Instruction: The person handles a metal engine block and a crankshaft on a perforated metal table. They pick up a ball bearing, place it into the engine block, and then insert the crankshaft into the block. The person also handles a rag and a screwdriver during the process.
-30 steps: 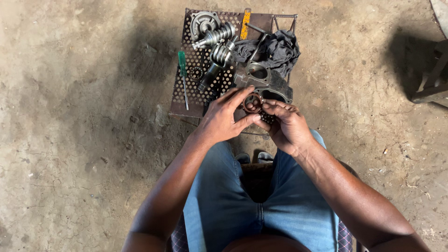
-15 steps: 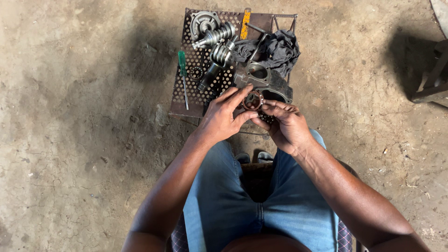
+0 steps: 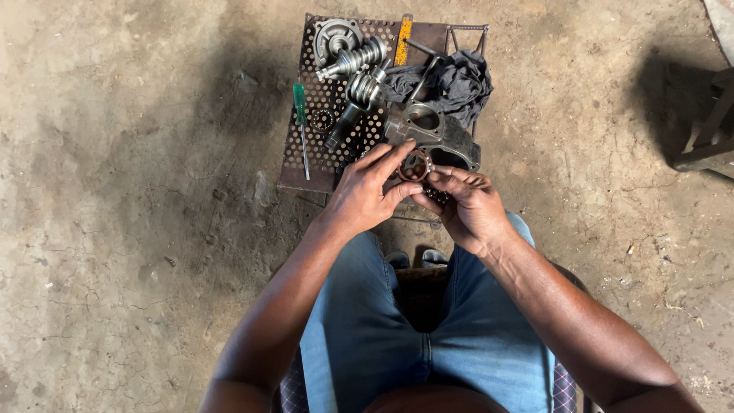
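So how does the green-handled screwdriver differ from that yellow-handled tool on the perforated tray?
The green-handled screwdriver lies at the tray's left edge, its whole thin shaft showing and pointing toward the person. The yellow-handled tool lies at the tray's far edge, only its flat handle clear, the rest hidden among metal parts. Both lie untouched, apart from the hands.

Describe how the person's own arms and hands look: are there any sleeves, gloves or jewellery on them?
Both arms are bare from the upper arm down; no sleeve shows in the head view. The left hand and the right hand wear no gloves, and no ring, watch or bracelet is visible on fingers or wrists. Below the arms the person wears blue jeans.
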